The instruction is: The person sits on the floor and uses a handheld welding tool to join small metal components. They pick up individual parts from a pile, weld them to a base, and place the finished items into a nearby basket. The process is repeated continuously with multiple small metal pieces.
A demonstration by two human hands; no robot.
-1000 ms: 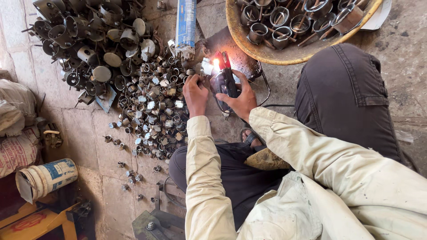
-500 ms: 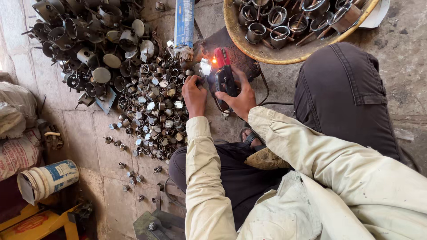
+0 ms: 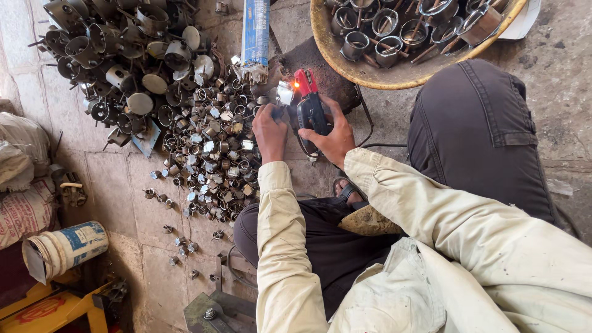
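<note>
Head cam: my right hand (image 3: 330,132) is wrapped tight round the black electrode holder (image 3: 310,111), red jaws up, tip glowing at a small metal piece (image 3: 284,92). Left hand (image 3: 270,129), just beside the holder, pinches that piece so it stays put on the floor for the weld. Heap of small metal rings (image 3: 213,154) lies left of the holder, within reach; yellow basin (image 3: 370,73) w/ finished cups sits above-right of it.

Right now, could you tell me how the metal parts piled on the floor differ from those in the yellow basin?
The floor parts lie loose in a wide, spreading heap, many of them small rings; the basin parts are fewer, larger cups held inside the yellow basin. The floor parts sit beside the left hand, the basin parts beyond both hands. Both are grey metal.
</note>
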